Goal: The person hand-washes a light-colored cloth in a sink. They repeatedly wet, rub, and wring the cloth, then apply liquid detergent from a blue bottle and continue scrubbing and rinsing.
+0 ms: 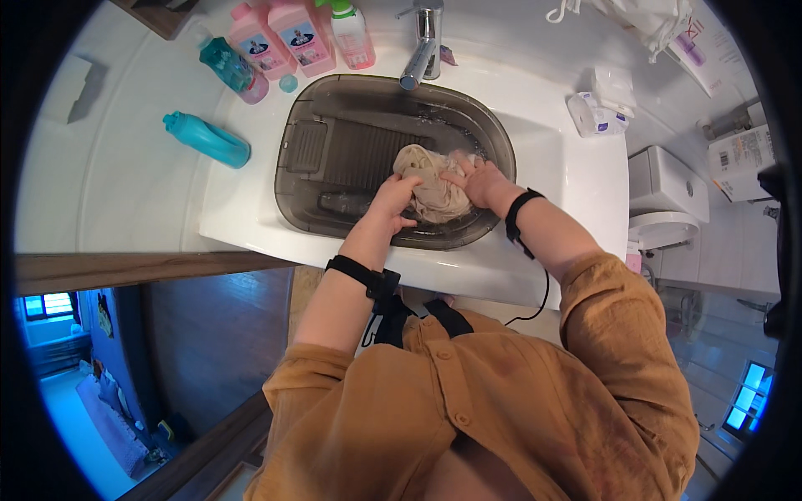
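A wet, bunched beige cloth (438,194) lies at the right part of a translucent grey plastic washbasin (291,210), which has a ribbed washboard (363,150) moulded into it and some water inside. My left hand (395,200) is at the cloth's left side, thumb and fingers against it; part of its grip is hidden. From the right, my right hand (476,180) presses on the cloth with its fingers spread over the fabric. Above the basin's back rim is a chrome faucet (421,59).
The basin stands in a white sink (564,194). Pink bottles (304,44), a green-topped spray bottle (352,37) and teal bottles (210,141) line its back and left. A pack of wipes (595,116) lies at right, near a toilet (664,228).
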`<action>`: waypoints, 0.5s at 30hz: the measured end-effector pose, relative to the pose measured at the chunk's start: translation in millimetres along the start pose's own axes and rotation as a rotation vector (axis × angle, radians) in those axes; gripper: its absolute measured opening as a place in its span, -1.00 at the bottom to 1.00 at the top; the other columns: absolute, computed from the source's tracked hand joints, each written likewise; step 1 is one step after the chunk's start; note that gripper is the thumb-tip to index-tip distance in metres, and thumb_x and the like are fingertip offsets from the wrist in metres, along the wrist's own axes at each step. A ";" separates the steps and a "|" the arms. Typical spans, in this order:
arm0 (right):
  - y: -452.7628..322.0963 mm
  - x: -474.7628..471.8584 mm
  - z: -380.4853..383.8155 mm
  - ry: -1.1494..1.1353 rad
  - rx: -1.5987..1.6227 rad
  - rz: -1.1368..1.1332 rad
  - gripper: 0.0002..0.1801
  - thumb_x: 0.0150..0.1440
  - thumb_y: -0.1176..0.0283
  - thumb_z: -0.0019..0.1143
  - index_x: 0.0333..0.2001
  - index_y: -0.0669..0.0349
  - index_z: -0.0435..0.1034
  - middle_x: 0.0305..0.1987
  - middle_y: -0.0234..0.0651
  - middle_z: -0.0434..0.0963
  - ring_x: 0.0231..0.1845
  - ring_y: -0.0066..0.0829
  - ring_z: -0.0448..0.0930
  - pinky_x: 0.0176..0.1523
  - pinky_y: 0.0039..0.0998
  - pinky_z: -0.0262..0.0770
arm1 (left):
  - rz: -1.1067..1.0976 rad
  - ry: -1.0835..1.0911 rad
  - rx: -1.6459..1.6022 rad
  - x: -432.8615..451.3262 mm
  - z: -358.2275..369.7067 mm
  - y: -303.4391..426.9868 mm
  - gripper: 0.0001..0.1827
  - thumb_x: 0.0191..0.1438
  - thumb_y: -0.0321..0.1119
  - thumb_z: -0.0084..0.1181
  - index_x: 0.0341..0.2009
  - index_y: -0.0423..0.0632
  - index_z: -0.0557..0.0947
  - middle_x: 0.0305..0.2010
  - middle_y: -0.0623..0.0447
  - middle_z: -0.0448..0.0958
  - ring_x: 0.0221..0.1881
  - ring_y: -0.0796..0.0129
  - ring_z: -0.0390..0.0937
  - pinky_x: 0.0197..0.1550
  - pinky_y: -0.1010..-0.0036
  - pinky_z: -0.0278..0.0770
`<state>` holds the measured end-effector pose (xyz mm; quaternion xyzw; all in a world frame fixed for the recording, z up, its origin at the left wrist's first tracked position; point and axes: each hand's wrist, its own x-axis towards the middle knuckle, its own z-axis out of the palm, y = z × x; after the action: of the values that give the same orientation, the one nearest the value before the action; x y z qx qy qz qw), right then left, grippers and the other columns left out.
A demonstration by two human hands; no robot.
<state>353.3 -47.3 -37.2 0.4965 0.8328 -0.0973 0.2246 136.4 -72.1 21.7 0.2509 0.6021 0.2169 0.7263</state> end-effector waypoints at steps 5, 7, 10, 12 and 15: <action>11.3 0.9 2.1 0.196 1.011 0.083 -0.36 0.01 0.47 0.15 0.23 -0.05 0.34 0.08 -0.12 0.55 0.08 -0.23 0.59 0.10 -0.34 0.50 | 0.001 0.020 -0.077 3.6 1.0 -2.8 -0.13 0.17 0.07 0.10 0.47 0.15 0.05 0.54 -0.09 -0.07 0.52 -0.19 -0.14 0.29 -0.35 0.11; 13.7 -13.7 -16.0 0.210 1.508 0.102 -0.41 -0.01 0.46 0.19 0.17 0.07 0.36 -0.05 -0.20 0.60 0.02 -0.33 0.59 0.10 -0.36 0.49 | 0.014 0.002 -0.144 2.1 1.5 -2.2 -0.12 0.20 0.20 0.00 0.48 0.15 0.03 0.55 -0.08 -0.08 0.52 -0.18 -0.13 0.31 -0.38 0.03; 16.3 -43.8 -57.4 0.303 1.714 0.081 -0.38 -0.05 0.49 0.26 0.16 0.15 0.34 0.00 -0.27 0.55 0.02 -0.40 0.55 0.12 -0.41 0.46 | 0.039 -0.020 -0.239 -7.8 7.4 0.1 -0.07 0.20 0.39 -0.17 0.48 0.12 0.03 0.55 -0.06 -0.05 0.51 -0.17 -0.07 0.34 -0.39 -0.06; 13.3 -66.0 -85.2 0.329 1.806 -0.010 -0.35 -0.04 0.51 0.24 0.20 0.17 0.31 0.07 -0.26 0.52 0.08 -0.40 0.52 0.17 -0.40 0.43 | 0.046 -0.040 -0.284 -18.7 15.0 2.4 -0.04 0.18 0.48 -0.27 0.47 0.10 0.06 0.53 -0.05 0.00 0.50 -0.17 -0.03 0.35 -0.39 -0.10; 3.4 -92.1 -118.4 0.415 1.709 -0.208 -0.33 -0.01 0.44 0.23 0.23 0.16 0.28 0.02 -0.28 0.54 0.10 -0.46 0.52 0.20 -0.42 0.41 | 0.140 -0.298 -0.482 -34.9 25.9 9.5 0.00 0.15 0.55 -0.36 0.46 0.10 0.11 0.53 -0.03 0.03 0.48 -0.17 0.02 0.33 -0.41 -0.06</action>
<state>360.8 -72.2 110.5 0.4240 0.5404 -0.6142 -0.3886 155.5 -88.8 58.2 0.1413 0.4011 0.3642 0.8286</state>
